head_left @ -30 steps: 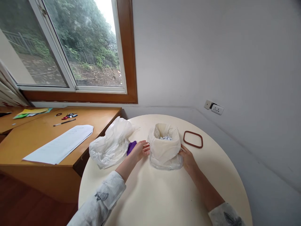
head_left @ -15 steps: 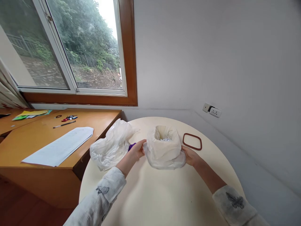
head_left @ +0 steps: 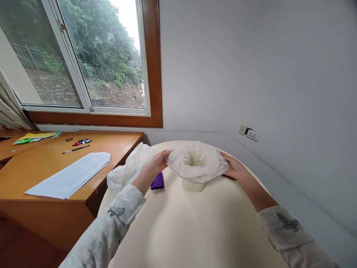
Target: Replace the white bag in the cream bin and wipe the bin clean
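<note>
A thin white plastic bag (head_left: 181, 168) lines a small cream bin (head_left: 193, 185), whose lower wall shows beneath the bag's folded-out edge. My left hand (head_left: 160, 160) pinches the bag's left edge, and my right hand (head_left: 233, 166) grips its right edge. Both edges are pulled outward and raised, so the bag spreads wide round the bin's mouth. What lies inside the bin is hard to make out. Below my left wrist lies a folded purple thing (head_left: 157, 181). The brown ring-shaped frame (head_left: 229, 176) is mostly hidden behind the bag and my right hand.
Another crumpled white plastic bag (head_left: 131, 165) lies at the left of the round cream table (head_left: 195, 230). On the wooden desk (head_left: 117, 139) are paper sheets (head_left: 71, 175), a pen (head_left: 76, 149) and scissors (head_left: 80, 142). A wall socket (head_left: 253, 135) is at the right.
Both hands have moved up and apart, lifting the bag's edges outward. The bin's lower wall and more of the purple thing now show, while the brown frame is largely covered.
</note>
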`<state>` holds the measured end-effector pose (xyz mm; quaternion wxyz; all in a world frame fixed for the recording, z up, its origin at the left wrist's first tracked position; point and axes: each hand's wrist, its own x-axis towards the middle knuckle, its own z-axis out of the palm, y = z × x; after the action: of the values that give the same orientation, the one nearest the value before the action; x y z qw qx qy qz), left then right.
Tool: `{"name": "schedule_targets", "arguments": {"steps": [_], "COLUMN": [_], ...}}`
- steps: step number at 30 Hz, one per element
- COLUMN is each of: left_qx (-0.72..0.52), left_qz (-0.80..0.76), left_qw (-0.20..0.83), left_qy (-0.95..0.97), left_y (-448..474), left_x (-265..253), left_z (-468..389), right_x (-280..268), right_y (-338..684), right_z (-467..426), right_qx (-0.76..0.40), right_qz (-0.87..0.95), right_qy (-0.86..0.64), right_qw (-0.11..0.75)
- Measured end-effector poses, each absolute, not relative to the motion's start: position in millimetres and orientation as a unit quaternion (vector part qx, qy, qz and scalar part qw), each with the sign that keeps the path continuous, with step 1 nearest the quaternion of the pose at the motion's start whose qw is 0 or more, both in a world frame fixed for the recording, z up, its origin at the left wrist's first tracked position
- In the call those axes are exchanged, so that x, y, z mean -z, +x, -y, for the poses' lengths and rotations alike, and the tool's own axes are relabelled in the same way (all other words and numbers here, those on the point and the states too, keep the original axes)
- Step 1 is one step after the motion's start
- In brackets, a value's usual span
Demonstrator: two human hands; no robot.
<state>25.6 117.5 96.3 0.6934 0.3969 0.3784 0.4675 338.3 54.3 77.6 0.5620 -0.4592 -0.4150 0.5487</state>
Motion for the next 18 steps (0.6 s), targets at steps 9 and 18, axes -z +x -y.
{"name": "schedule_targets", "arguments": {"steps": [9,18], "left_qx": [-0.457,-0.433], "left_qz": [-0.356,-0.398], "left_qw": [0.693,0.684], "left_qy": [0.429,0.432], "left_y": [-11.0,-28.0], "left_x": [-118.9,-120.2], "left_z": [-107.3,-105.8], "right_x": [-93.1,-94.2], "right_y": [361.7,365.4], "right_z": [-23.8,-16.7], "right_qx": [-0.593,-0.618], "right_qz": [0.403,0.392], "right_qy": [-0.375,-0.453], "right_qw": [0.587,0.508]}}
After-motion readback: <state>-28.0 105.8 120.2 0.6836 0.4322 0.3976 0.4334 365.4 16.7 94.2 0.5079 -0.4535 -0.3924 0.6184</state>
